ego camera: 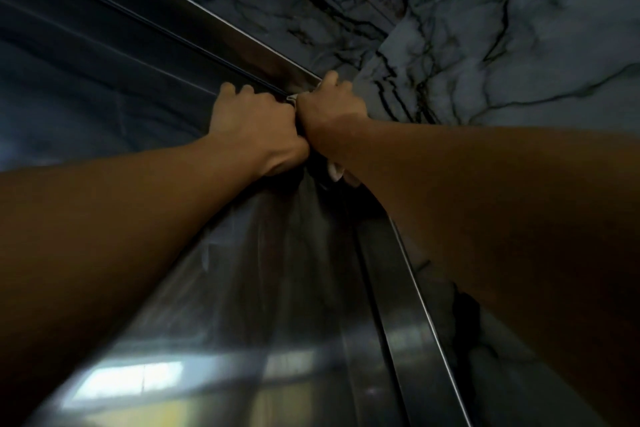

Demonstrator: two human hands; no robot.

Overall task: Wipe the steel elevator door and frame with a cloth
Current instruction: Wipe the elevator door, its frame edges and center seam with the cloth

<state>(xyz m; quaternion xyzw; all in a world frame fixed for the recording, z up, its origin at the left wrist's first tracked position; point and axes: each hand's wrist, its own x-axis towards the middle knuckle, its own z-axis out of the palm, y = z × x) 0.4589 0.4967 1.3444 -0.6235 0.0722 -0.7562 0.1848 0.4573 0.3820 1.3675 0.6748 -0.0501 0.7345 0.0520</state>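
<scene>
Reaching up, both hands, left hand [254, 123] and right hand [330, 107], press a bunched cloth [337, 173] into the frame [242, 42] corner above the door [277, 270]; next, probably dragging it down the frame.

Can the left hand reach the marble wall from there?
Probably not right away. The left hand presses on the steel door, and the right hand with the cloth and the frame lie between it and the marble wall.
</scene>
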